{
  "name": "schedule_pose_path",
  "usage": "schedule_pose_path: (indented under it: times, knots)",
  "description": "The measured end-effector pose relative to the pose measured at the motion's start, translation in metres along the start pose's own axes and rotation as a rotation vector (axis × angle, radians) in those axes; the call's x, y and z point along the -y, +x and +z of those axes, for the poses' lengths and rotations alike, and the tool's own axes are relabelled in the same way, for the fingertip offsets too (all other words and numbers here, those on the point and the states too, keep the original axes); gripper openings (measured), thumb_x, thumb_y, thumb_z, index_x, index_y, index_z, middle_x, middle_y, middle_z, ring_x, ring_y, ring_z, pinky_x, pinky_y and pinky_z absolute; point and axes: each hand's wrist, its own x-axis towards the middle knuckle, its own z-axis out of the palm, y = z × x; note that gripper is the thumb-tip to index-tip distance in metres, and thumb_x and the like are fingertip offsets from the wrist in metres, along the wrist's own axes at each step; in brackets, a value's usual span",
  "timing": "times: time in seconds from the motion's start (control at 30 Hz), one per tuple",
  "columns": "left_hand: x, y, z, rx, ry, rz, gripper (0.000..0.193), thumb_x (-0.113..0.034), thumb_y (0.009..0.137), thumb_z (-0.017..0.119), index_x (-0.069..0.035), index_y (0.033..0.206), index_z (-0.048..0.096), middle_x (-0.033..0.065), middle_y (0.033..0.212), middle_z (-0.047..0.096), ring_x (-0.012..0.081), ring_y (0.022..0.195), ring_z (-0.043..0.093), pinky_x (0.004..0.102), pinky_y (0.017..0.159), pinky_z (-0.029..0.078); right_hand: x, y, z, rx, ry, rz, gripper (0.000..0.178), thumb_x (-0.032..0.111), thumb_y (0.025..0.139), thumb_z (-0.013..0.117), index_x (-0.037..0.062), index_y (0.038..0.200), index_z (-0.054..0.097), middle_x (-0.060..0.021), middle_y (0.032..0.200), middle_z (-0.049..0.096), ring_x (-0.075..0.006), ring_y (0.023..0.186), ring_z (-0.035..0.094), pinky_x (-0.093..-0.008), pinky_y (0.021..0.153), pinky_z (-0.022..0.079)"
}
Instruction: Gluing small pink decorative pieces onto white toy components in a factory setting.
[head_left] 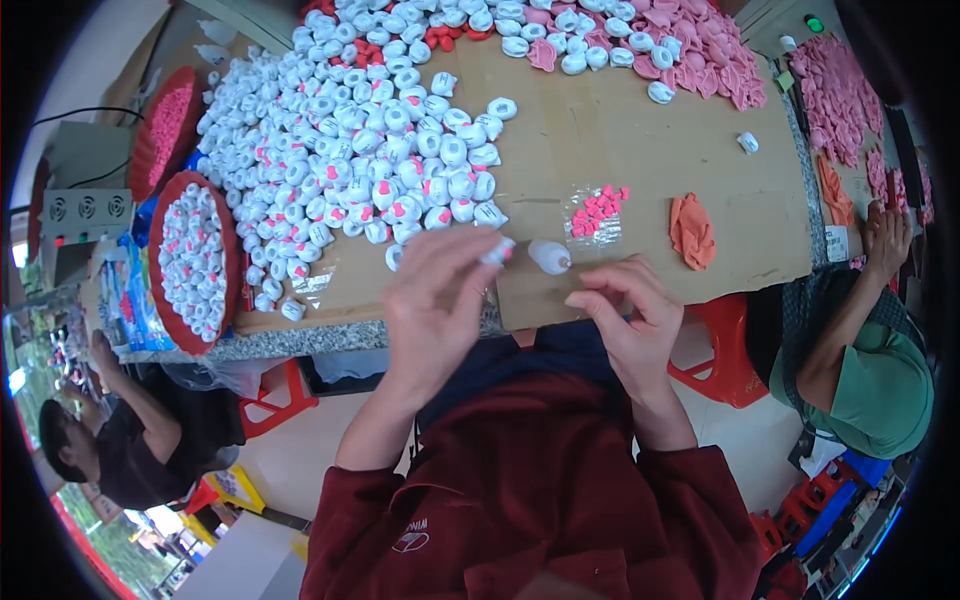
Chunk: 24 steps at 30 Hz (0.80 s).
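Note:
My left hand (436, 300) pinches a small white figure head (497, 252) with a pink spot between thumb and fingers, just over the cardboard's near edge. Beside it lies a small translucent white squeeze bottle (549, 257), its tip toward my right hand (640, 315). That hand hovers with curved fingers and thumb apart, and nothing shows between them. Beyond the bottle, several tiny bright pink bows (598, 212) sit on a clear sheet. An orange crumpled rubber piece (692, 232) rests to their right.
A large heap of white heads (350, 140) covers the table's left and back. Pink moulded pieces (700, 50) pile at the far right. A red bowl (236, 270) of heads and another red bowl (187, 85) stand left. People work on both sides; red stools (735, 350) stand below.

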Motion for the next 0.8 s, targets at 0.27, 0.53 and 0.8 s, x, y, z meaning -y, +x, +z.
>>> schedule_pose_path:
  times: [0.27,0.53,0.8]
  knots:
    - [0.037,0.110,-0.038,-0.256,0.460,0.235,0.019,-0.004,0.072,0.065,-0.004,0.091,0.064,0.0103,0.092,0.062,0.0215,0.088,0.056,0.0309,0.077,0.043,-0.007,0.018,0.021,0.015,-0.200,-0.156,0.034,0.003,0.061,0.073,0.0005,0.092,0.060,-0.0083,0.085,0.059,-0.0202,0.079,0.053,-0.0296,0.070,0.043]
    - [0.066,0.182,-0.044,0.272,0.793,0.047,0.018,-0.003,0.072,0.061,-0.006,0.089,0.065,0.0095,0.085,0.061,0.0236,0.084,0.053,0.0339,0.076,0.043,-0.008,0.018,0.014,0.006,-0.218,-0.204,0.031,0.000,0.063,0.070,0.0001,0.093,0.059,-0.0097,0.089,0.060,-0.0226,0.082,0.053,-0.0305,0.072,0.044]
    - [0.077,0.178,-0.048,0.306,0.742,0.344,0.033,0.002,0.074,0.055,-0.010,0.105,0.060,0.0081,0.083,0.058,0.0212,0.087,0.049,0.0327,0.074,0.043,-0.008,0.013,0.002,-0.029,-0.113,-0.199,0.032,-0.003,0.068,0.065,0.0000,0.098,0.053,-0.0117,0.096,0.060,-0.0207,0.090,0.057,-0.0297,0.076,0.046]
